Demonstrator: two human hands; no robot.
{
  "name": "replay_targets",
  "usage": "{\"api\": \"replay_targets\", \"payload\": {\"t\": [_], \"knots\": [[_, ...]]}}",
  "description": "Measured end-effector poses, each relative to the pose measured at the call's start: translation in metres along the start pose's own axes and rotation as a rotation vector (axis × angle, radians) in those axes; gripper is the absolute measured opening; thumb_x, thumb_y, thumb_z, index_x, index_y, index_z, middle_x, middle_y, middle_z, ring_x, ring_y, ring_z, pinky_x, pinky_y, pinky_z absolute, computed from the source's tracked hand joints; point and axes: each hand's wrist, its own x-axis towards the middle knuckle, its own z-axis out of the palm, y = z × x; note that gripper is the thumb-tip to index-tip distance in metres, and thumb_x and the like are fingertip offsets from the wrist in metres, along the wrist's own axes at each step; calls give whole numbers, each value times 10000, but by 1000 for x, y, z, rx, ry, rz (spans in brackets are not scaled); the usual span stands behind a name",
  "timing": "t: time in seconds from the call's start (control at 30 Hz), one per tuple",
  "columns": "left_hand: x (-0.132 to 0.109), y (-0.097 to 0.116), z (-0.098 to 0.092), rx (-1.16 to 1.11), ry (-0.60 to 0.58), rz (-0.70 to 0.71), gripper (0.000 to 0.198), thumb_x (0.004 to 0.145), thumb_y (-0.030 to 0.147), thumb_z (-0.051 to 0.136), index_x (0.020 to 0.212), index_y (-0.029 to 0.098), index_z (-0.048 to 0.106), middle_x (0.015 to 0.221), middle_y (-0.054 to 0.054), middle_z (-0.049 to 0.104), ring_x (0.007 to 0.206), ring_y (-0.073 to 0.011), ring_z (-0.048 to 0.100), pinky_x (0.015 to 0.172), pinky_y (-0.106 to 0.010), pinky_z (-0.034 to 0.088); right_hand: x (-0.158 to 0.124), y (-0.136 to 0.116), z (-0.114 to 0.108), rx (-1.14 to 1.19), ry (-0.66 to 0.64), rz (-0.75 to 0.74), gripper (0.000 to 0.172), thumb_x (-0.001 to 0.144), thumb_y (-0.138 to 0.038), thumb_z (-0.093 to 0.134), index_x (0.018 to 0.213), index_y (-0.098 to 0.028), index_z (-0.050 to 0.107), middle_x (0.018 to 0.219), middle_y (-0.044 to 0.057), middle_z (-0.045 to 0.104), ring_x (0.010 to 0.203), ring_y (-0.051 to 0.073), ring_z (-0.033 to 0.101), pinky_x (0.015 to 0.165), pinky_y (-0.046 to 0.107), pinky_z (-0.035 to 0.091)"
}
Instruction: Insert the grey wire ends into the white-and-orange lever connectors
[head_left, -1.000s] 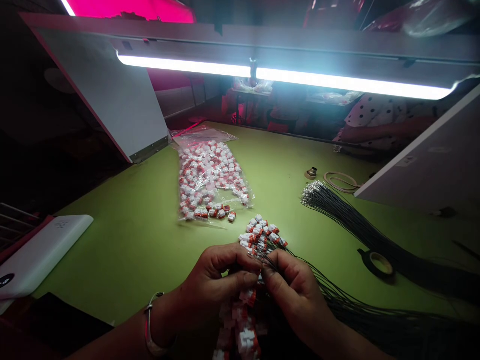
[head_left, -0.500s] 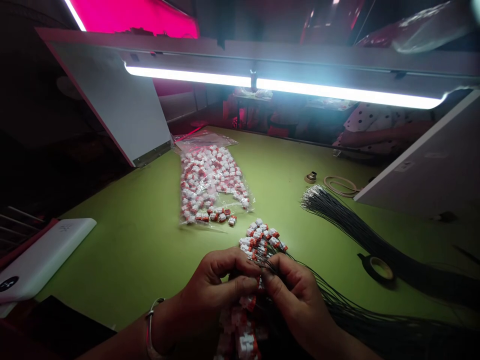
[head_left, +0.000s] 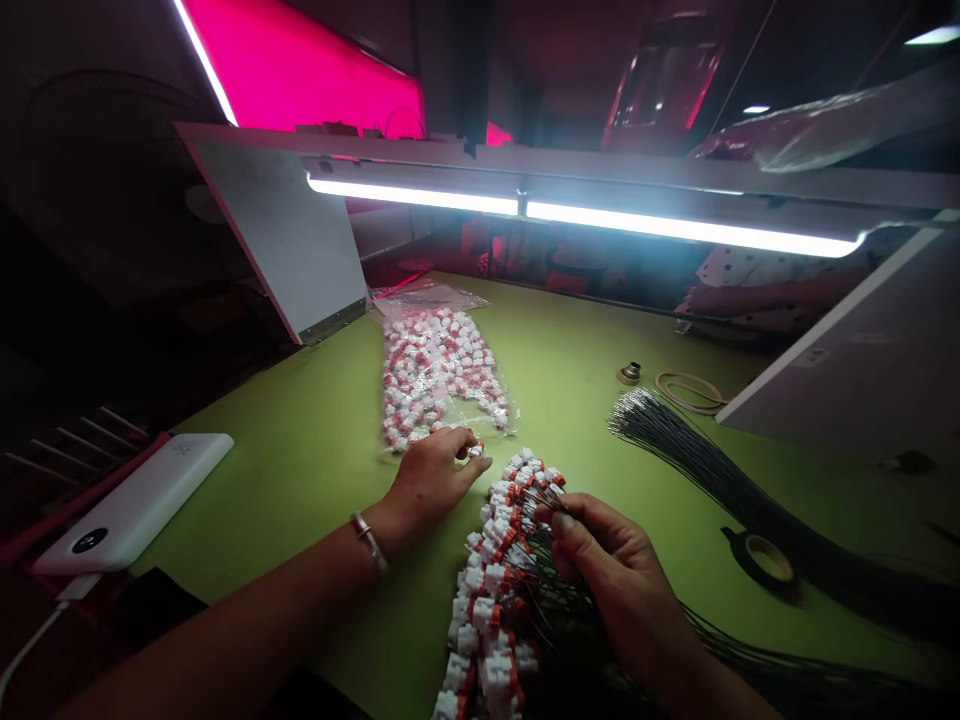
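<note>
My left hand (head_left: 436, 474) reaches forward to the near end of a clear plastic bag (head_left: 439, 378) filled with small white and orange connectors, its fingers pinching a loose connector (head_left: 474, 449) at the bag's mouth. My right hand (head_left: 600, 556) is closed on a bundle of thin black wires (head_left: 675, 640) whose ends carry several white and orange connectors (head_left: 506, 540). That cluster trails toward me over the green table (head_left: 300, 470).
A fan of loose black wires (head_left: 705, 460) lies to the right, with a roll of black tape (head_left: 759, 556) beside it. A white power bank (head_left: 139, 500) sits at the left edge. Rubber bands (head_left: 686, 390) and a small metal part (head_left: 628, 374) lie farther back. Another person in a dotted garment (head_left: 757, 275) sits across.
My left hand left the wired cluster and reached forward to the bag's mouth. The right hand stayed on the wires. The camera tilted up a little.
</note>
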Motion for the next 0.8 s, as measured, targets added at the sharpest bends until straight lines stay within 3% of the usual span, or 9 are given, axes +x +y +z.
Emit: {"api": "replay_targets", "payload": {"t": [0.17,0.3,0.33,0.43,0.57,0.7,0.8], "knots": [[16,-5,18,-48,9,-23,102,766,185,678,679,193,624,761,-39,608,793,-221,552,754,-332,405,0,2,0,147,5,23,213,836,-363,748,808,-192,624,634,-58,472,543,81,313,496,201,282],[5,4,13,-222,-27,-61,31,797,220,667,808,191,671,800,-37,656,781,-198,586,722,-307,452,3,0,0,202,69,13,296,793,-351,770,691,-177,554,597,-66,433,534,79,271,485,201,261],[0,8,9,-262,-42,-76,92,816,254,663,874,184,677,806,-39,673,741,-186,594,672,-293,464,4,0,-1,197,84,4,308,786,-347,771,670,-174,544,582,-72,406,531,79,246,479,202,246],[-16,23,-4,-533,-137,-206,256,827,338,691,1002,154,673,861,-69,728,639,-153,611,538,-250,464,7,-1,-1,164,100,-19,328,777,-344,760,636,-174,517,564,-77,370,534,83,211,478,210,224],[-34,41,-11,-1185,-310,-543,278,681,253,863,902,154,725,950,-80,756,689,-138,658,595,-232,510,6,-2,1,122,85,-40,315,780,-353,739,638,-171,524,588,-60,397,563,96,244,512,222,252],[-41,46,-6,-1339,-307,-583,251,654,192,887,860,151,749,772,-31,742,616,-115,657,574,-207,515,4,-3,3,84,68,-10,283,779,-349,734,660,-169,551,598,-52,420,564,101,274,516,231,257],[-43,46,-4,-1393,-333,-611,245,673,173,879,885,154,760,769,-30,747,644,-115,679,613,-200,531,3,-2,4,49,56,-17,269,786,-331,736,665,-173,554,609,-45,441,577,108,307,526,235,280]]}}
